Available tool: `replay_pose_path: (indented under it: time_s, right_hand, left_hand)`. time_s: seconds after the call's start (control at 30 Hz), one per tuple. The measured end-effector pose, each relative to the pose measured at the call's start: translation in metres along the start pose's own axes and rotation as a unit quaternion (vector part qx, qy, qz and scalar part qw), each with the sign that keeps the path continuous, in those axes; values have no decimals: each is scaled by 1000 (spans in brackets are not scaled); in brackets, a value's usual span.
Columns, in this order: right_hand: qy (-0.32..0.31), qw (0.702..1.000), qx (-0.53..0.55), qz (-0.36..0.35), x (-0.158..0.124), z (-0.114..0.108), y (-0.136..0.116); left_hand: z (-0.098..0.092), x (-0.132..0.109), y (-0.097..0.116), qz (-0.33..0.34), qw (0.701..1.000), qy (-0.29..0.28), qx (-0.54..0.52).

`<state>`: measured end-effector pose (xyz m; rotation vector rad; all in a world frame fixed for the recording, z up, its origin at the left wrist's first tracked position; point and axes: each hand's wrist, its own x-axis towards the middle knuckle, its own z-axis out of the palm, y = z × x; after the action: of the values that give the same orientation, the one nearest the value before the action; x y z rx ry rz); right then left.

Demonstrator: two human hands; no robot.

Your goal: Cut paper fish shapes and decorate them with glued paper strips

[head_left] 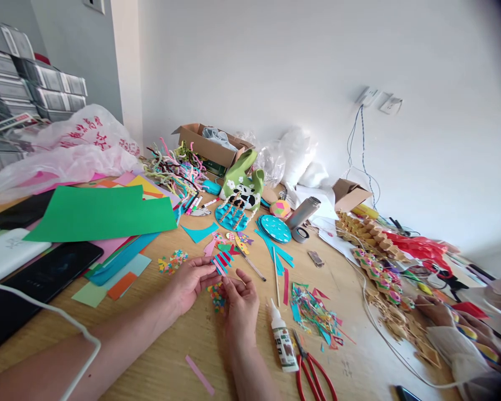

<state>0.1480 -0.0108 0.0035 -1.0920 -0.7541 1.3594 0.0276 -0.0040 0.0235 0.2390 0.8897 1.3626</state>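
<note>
The table [158, 367] carries everything, and the glue [284, 348] stands on it as the landmark. Far beyond the glue, to its left, lies a plastic bag [83, 133] with red characters, too creased and blurred to read; nearer the glue on that side is a green sheet [104, 214]. Just left of the glue are the person's two hands. The left hand [194, 281] has its grip closed, thumb against fingers, pinching a striped piece [222, 263] by its near edge. The right hand [241, 301] is half curled, thumb tip at the piece's lower end; whether its grip presses or only rests there cannot be told. Right beside the glue lie red-handled scissors [304, 356]. The glue's label bears dark print, too small to make out. Beyond the glue, to its right, is a heap of scraps [313, 312]. The striped piece, beyond the glue and to its left, looks like paper: probably very light, easily bent or creased, and best held by its edges with light fingertips. Smallest is a pink strip [199, 375], lying flat to the glue's left.
</note>
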Motion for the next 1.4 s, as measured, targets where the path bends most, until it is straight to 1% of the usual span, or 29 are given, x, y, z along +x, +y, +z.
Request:
replay_pose_path:
  time_s: [0.37, 0.57, 0.87, 1.13, 1.4]
  right_hand:
    - [5, 1000, 5, 8, 0, -1, 0]
    - [12, 1000, -2, -3, 1, -1, 2]
    - [6, 1000, 1, 0, 1, -1, 1]
    - [7, 1000, 1, -7, 2, 0, 4]
    - [-4, 1000, -3, -10, 0, 0, 2]
  left_hand:
    - [-2, 1, -4, -3, 1000, -15, 13]
    - [-2, 0, -4, -4, 1000, -19, 13]
    - [-2, 1, -3, -3, 1000, 5, 3]
    - [-1, 0, -3, -1, 1000, 12, 9]
    - [0, -1, -3, 3, 1000, 14, 9]
